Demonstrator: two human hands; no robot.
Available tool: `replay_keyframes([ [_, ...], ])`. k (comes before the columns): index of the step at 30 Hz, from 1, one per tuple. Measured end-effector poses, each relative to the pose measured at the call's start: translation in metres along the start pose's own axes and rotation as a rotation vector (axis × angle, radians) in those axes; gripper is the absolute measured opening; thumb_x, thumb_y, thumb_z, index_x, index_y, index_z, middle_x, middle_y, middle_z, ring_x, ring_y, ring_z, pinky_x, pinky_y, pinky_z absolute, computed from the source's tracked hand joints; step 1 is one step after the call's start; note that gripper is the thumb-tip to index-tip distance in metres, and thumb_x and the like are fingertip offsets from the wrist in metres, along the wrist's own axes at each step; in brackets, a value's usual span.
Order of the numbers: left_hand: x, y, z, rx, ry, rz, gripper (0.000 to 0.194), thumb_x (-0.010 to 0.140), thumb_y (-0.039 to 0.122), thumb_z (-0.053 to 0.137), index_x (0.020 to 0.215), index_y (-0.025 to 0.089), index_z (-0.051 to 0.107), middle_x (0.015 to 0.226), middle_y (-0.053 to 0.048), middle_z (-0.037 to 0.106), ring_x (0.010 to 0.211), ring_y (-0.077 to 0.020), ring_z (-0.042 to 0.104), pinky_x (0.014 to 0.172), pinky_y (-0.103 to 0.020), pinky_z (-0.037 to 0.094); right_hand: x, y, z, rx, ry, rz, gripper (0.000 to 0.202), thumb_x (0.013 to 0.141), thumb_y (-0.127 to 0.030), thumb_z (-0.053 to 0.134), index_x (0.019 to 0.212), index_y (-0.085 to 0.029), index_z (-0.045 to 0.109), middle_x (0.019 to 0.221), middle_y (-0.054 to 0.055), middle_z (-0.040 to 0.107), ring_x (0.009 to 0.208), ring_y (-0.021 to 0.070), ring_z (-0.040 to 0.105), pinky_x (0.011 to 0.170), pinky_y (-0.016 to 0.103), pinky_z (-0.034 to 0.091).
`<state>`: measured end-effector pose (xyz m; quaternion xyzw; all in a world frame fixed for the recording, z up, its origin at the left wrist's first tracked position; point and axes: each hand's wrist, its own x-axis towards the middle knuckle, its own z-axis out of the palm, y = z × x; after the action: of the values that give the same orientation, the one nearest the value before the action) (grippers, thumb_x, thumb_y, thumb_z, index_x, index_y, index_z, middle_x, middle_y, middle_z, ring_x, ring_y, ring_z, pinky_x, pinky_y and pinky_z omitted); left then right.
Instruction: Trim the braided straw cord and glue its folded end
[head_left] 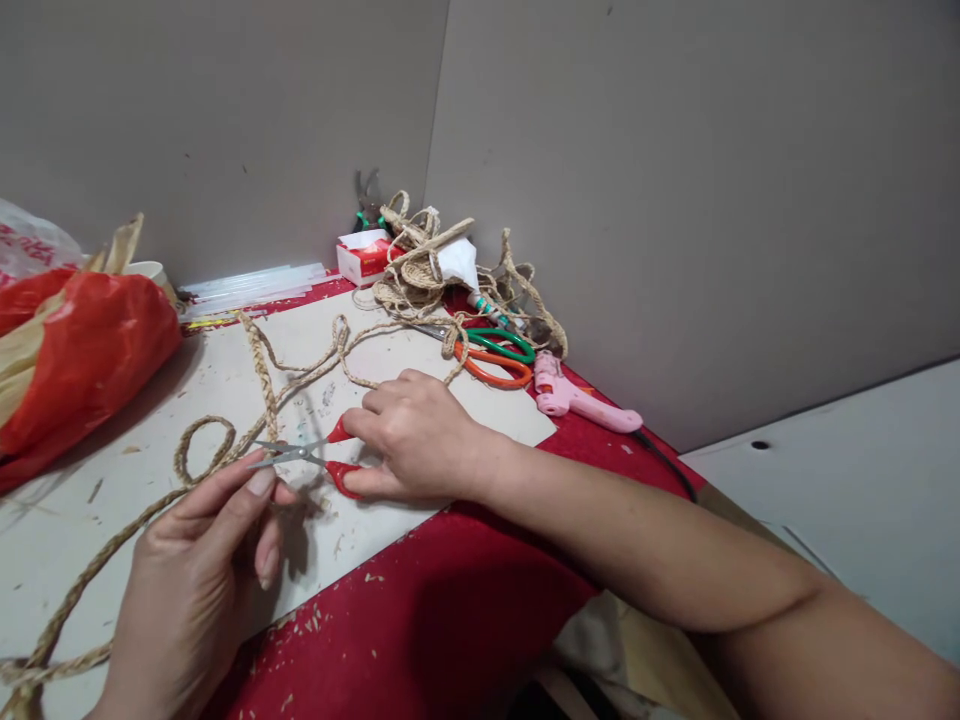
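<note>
My right hand (pixel 424 440) has its fingers through the red handles of a small pair of scissors (pixel 303 453). The blades are apart and lie across the lower end of a braided straw cord (pixel 262 380). Just below the blades, my left hand (pixel 202 560) pinches the cord's end between thumb and fingers; the tip itself is mostly hidden. From there the braid rises to the upper left. More of the braided rope (pixel 112 550) curves over the white sheet (pixel 390 490), with a loop beside my left hand.
Orange- and green-handled scissors (pixel 499 360), a pink glue gun (pixel 585 400) and a heap of braided straw (pixel 420 270) lie at the back right. A red box (pixel 365 260) and clear glue sticks (pixel 259 287) sit behind. A red bag (pixel 112 340) stands left.
</note>
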<state>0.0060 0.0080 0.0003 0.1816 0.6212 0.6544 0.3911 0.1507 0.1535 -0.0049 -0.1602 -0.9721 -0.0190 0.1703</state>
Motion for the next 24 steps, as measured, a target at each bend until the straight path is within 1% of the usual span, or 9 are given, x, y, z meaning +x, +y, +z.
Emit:
replay_keyframes([
  [3,-0.003,0.0035,0.0024,0.008,0.011,-0.001,0.024,0.066,0.023,0.081,0.089,0.019,0.074,0.072,-0.003,0.072,0.042,-0.0036,0.045,0.043,-0.014,0.037,0.0004,-0.0001,-0.0008,-0.012,-0.026,0.026,0.047,0.083,-0.058,0.051,0.092,-0.015,0.067,0.076,0.009,0.068,0.075,0.0224,0.061,0.07,0.035,0.031],
  [8,-0.0024,0.0064,0.0042,0.023,0.061,0.01,0.027,0.062,0.025,0.084,0.086,0.017,0.075,0.062,0.0,0.066,0.043,-0.0031,0.044,0.043,-0.012,0.035,0.0013,-0.0013,-0.0013,-0.022,-0.056,0.034,0.045,0.083,-0.057,0.052,0.09,-0.016,0.067,0.075,0.009,0.069,0.073,0.0234,0.063,0.069,0.036,0.031],
  [12,-0.0005,0.0075,0.0051,0.028,0.105,0.015,0.028,0.06,0.022,0.084,0.087,0.017,0.075,0.057,0.002,0.062,0.044,-0.0037,0.043,0.041,-0.012,0.033,0.002,-0.0027,-0.0019,-0.005,-0.109,0.038,0.044,0.084,-0.056,0.052,0.091,-0.016,0.068,0.074,0.009,0.069,0.072,0.0231,0.063,0.068,0.035,0.03],
  [17,0.0004,0.0071,0.0053,0.038,0.121,0.029,0.029,0.061,0.019,0.084,0.088,0.018,0.075,0.063,0.001,0.065,0.045,-0.0028,0.043,0.042,-0.012,0.034,0.0038,-0.0012,-0.0033,-0.009,-0.171,0.02,0.04,0.09,-0.052,0.05,0.088,-0.016,0.069,0.076,0.009,0.071,0.071,0.022,0.063,0.065,0.033,0.028],
  [21,-0.0003,0.0075,0.0032,0.068,0.137,0.03,0.031,0.06,0.023,0.085,0.089,0.019,0.076,0.065,0.002,0.066,0.046,-0.0027,0.043,0.042,-0.011,0.034,0.0046,0.0023,-0.0032,0.016,-0.158,0.038,0.034,0.091,-0.045,0.052,0.088,-0.016,0.07,0.076,0.008,0.071,0.07,0.019,0.062,0.064,0.032,0.026],
  [24,-0.0013,0.0079,0.0007,0.079,0.138,0.026,0.033,0.058,0.026,0.086,0.089,0.02,0.076,0.068,0.001,0.067,0.046,-0.003,0.043,0.042,-0.012,0.034,0.0042,0.0038,-0.0011,0.087,-0.131,0.048,0.036,0.091,-0.048,0.05,0.09,-0.017,0.07,0.076,0.006,0.072,0.068,0.0171,0.061,0.063,0.031,0.027],
])
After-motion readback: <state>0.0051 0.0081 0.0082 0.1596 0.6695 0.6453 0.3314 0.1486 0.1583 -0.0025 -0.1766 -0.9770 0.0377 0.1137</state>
